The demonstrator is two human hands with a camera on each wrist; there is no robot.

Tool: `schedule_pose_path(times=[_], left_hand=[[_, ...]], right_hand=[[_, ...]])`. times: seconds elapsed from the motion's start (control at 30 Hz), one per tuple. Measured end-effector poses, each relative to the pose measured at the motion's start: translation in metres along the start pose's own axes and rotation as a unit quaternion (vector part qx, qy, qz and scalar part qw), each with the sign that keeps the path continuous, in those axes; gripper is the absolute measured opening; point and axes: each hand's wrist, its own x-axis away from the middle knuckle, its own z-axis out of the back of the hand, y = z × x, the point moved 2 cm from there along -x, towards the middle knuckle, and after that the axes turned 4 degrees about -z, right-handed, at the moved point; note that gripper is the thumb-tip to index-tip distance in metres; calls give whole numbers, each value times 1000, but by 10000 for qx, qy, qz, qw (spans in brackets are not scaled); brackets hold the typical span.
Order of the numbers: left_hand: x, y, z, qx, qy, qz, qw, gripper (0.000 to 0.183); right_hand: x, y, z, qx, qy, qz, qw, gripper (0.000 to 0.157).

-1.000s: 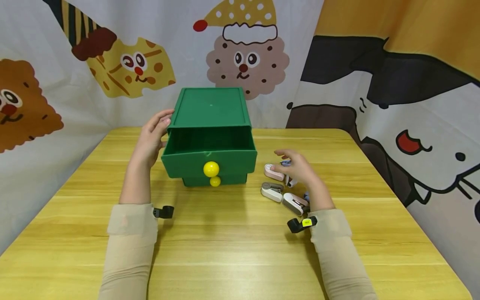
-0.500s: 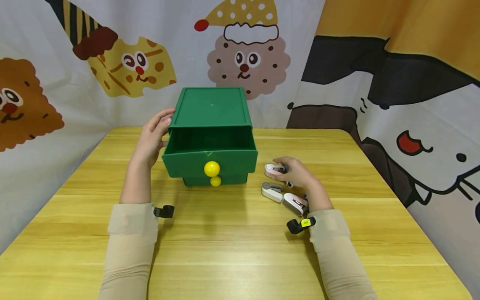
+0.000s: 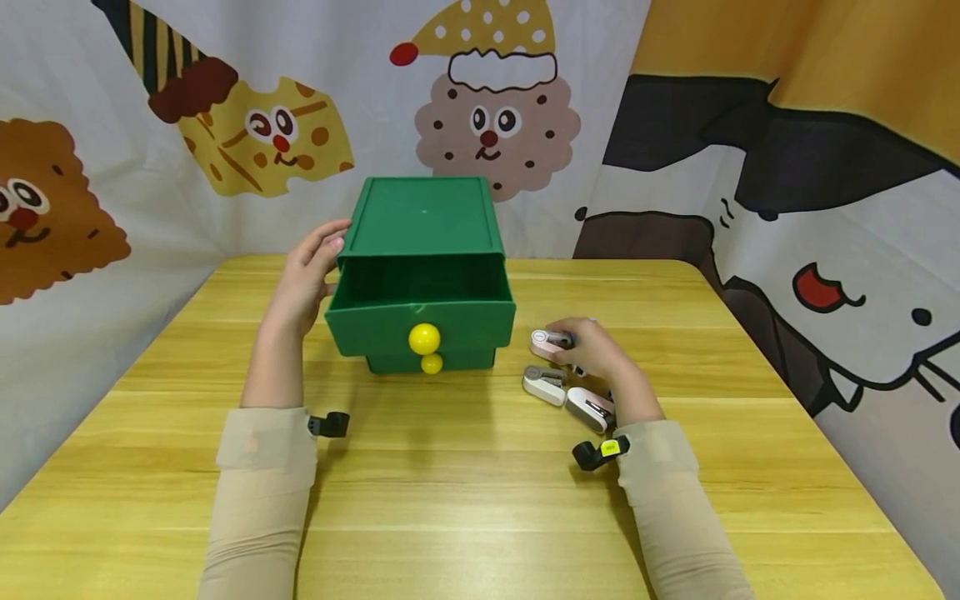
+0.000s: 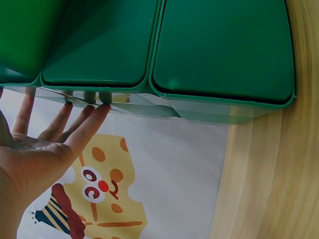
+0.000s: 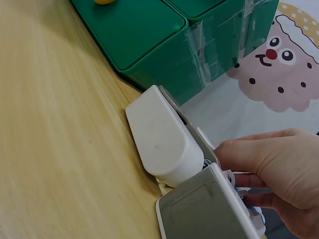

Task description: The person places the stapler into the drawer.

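Observation:
A green drawer cabinet [image 3: 423, 212] stands on the table, its top drawer [image 3: 367, 329] pulled out, a yellow knob [image 3: 424, 339] on the front. My left hand [image 3: 300, 285] rests its extended fingers against the cabinet's left side; the left wrist view shows those fingers [image 4: 82, 132] almost straight. To the right, my right hand [image 3: 596, 350] pinches the back end of a pink-and-white stapler [image 3: 543, 343], which lies on the table. Nearer me lie a grey-and-white stapler [image 3: 543, 386] and another white stapler [image 3: 590, 408]. Other pieces under the right hand are mostly hidden.
The wooden table [image 3: 450, 517] reaches a curtain [image 3: 360, 67] printed with cartoon figures at the back. A second yellow knob [image 3: 431, 363] sits on a lower drawer front. Clear tape [image 5: 202, 59] runs along the cabinet's side.
My right hand has come down onto the staplers, its thumb and fingers closing in around the pink-and-white one. The left hand and the cabinet stay where they were.

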Motion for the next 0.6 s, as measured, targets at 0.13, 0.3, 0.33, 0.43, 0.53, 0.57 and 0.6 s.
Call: schedule_pose_path(times=[0.13, 0.3, 0.33, 0.43, 0.53, 0.57, 0.6], left_hand=[[0, 0, 0, -40, 27, 12, 10000, 45], [0, 0, 0, -52, 36, 22, 10000, 45], [0, 0, 0, -45, 36, 24, 10000, 45], [0, 0, 0, -41, 33, 21, 10000, 46], [0, 0, -1, -33, 24, 18, 10000, 46], [0, 0, 0, -35, 27, 21, 10000, 46], [0, -1, 0, -29, 22, 24, 10000, 46]], right_hand=[[0, 0, 0, -17, 77, 41, 10000, 49], [1, -2, 1, -182, 254, 110, 9995, 46], [1, -3, 1, -230, 297, 129, 9992, 46], [2, -5, 3, -334, 415, 256, 9983, 45], [3, -7, 5, -426, 522, 300, 9973, 45], [3, -8, 5, -447, 560, 325, 9969, 46], [3, -9, 6, -469, 606, 348, 9965, 46]])
